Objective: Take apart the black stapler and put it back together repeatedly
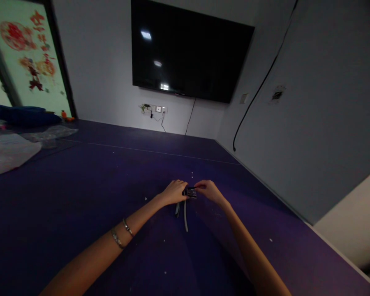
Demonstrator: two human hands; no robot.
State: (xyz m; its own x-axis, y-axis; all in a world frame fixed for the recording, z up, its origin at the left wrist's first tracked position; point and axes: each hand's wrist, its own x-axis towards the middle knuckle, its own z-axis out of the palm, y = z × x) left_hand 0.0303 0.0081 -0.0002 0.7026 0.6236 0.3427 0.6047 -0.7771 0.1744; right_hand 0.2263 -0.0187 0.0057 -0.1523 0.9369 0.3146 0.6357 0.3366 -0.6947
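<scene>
My left hand (174, 192) is closed around a small dark device (191, 193) at the middle of the purple tabletop (120, 255). The device looks like a little block with metallic parts, too small to name exactly. From beneath my left hand a grey cable (185, 218) and a shorter dark strip (177, 209) run toward me. On the device's right side my right hand (209, 190) pinches a thin dark piece whose kind I cannot make out. Its fingertips are touching or very near the device.
White scraps (271, 240) dot the surface. Clear plastic wrap (51, 133), a white sheet (10, 152) and dark blue cloth (27, 115) lie at the far left. A large screen (188, 49) hangs on the back wall, and a black cable (262, 84) hangs along the right wall.
</scene>
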